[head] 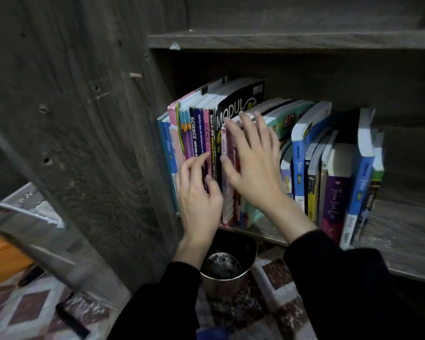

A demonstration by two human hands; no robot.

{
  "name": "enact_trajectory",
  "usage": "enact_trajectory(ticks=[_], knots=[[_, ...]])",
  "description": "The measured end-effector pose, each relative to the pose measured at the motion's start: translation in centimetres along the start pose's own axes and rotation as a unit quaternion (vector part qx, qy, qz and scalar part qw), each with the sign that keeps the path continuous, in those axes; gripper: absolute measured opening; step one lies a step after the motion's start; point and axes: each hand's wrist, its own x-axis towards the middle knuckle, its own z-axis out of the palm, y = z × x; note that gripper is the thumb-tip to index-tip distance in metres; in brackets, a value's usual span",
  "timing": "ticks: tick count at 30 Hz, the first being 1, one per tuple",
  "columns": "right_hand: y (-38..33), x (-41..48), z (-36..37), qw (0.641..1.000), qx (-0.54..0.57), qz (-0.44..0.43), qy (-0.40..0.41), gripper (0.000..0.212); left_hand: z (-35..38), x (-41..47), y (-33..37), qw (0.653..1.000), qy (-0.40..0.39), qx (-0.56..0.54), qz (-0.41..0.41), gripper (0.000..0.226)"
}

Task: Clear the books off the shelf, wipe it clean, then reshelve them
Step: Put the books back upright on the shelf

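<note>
Scene: I look down into a dark wooden bookcase (84, 143); both hands are a bit blurred.
Task thing: the row of books (312, 168) stands on the shelf board (402, 236), bunched toward the left end. The board's right part is bare wood.
Left group: upright spines, tight together. A blue fokus book (167, 153) sits nearest the side panel, then the SCIENCE books (193, 133), then a tall black Modul A+ book (241, 101).
Right group: tilted and leaning on one another. I see a green book marked 60 (288, 121), a purple book (334, 200) and another blue fokus book (361, 182) near the end.
Left hand (199, 195): low on the upright spines, fingers curled against them, thumb beside the black spine. I can't tell whether it really pinches a book.
Right hand (253, 163): wide, fingers straight and spread, laid flat over a thin pink book (225, 192) and its neighbours just right of the black one. It grips nothing.
Sleeves: black on both arms.
Below: a metal cup (221, 283) stands under the shelf's front edge, between the forearms. Something dark and round is inside; I can't tell what.
Floor: a patterned mat (35, 307), with an orange object (0, 256) cut off at far left.
Above: I see only the front edge of the upper shelf (280, 39).
</note>
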Motion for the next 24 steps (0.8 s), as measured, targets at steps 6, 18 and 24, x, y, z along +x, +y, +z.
enact_trajectory(ticks=[6,18,24], knots=[[2.0,1.5,-1.5,0.994,-0.002,-0.037,-0.107,0.050,-0.7,1.5,0.7,0.996,-0.054,0.030,0.066,0.034],[2.2,1.6,-2.9,0.989,0.028,-0.019,-0.142,0.049,-0.2,4.4,2.3,0.953,-0.288,0.087,-0.016,0.087],[2.5,1.4,-2.9,0.991,0.038,-0.027,-0.127,0.047,-1.0,4.3,2.7,0.962,-0.251,0.099,0.032,0.068]])
